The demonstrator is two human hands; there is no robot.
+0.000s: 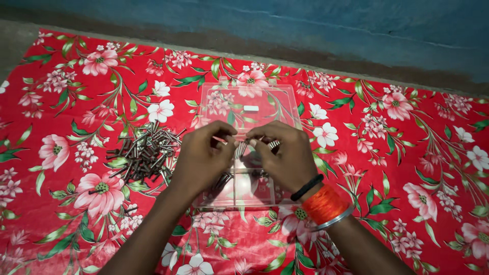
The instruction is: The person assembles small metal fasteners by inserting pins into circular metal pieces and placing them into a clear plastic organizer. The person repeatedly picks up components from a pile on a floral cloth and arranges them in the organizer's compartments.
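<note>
Both hands work at the centre of the scene, directly above a clear plastic compartment box [239, 196]. The box rests on a red floral cloth [407, 168] and stands open, with its transparent lid [249, 104] laid back on the far side. The near compartments hold a few dark metal pins; the exact compartment count cannot be determined through the hands.

The left hand [201, 158] has its fingers curled, with thumb and forefinger pinched on a thin pin [220, 138] that points to the right. The right hand [288, 158] is likewise curled, with its fingertips closed around a small bundle of pins [240, 148] hanging between the two hands. More pin ends [274, 144] show at the right hand's knuckles. The fingertips of both hands meet just above the box divider.

The right wrist carries a black band [306, 187], a wrapping of orange thread [325, 203] and a metal bangle [336, 220].

A loose pile of pins [145, 153], dark with bright ends, lies on the cloth to the left of the box, just beside the left hand and clear of the box wall.

The hands and forearms cover most of the box interior, so the contents of the middle compartments are not visible. On the far side the cloth ends at a bare floor strip [20, 40] below a blue wall [305, 30].
</note>
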